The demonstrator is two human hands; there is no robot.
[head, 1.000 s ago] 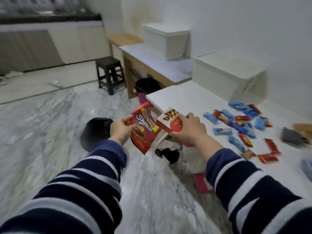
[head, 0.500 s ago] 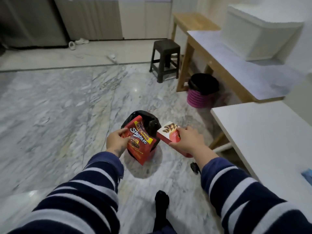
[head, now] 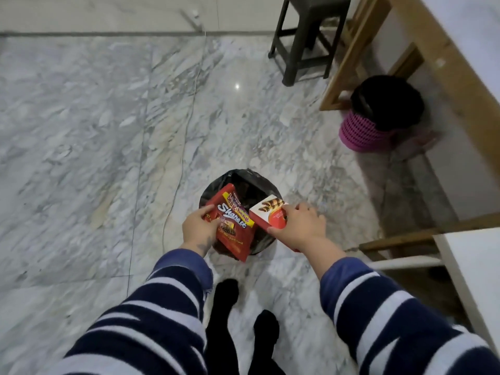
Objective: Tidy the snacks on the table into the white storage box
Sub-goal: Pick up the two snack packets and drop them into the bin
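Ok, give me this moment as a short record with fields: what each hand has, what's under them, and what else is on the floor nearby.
left hand: grips a red snack bag
right hand: holds a red and white snack box
below the hands: black-lined bin on the marble floor
snacks: both held above the bin's opening, not released
nearby: pink basket with a black liner, dark stool, wooden table leg
white storage box: not in view

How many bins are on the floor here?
2. One black-lined bin stands on the marble floor directly below the hands; a pink bin with a black liner stands beside the wooden table leg, upper right. Others may be out of view.
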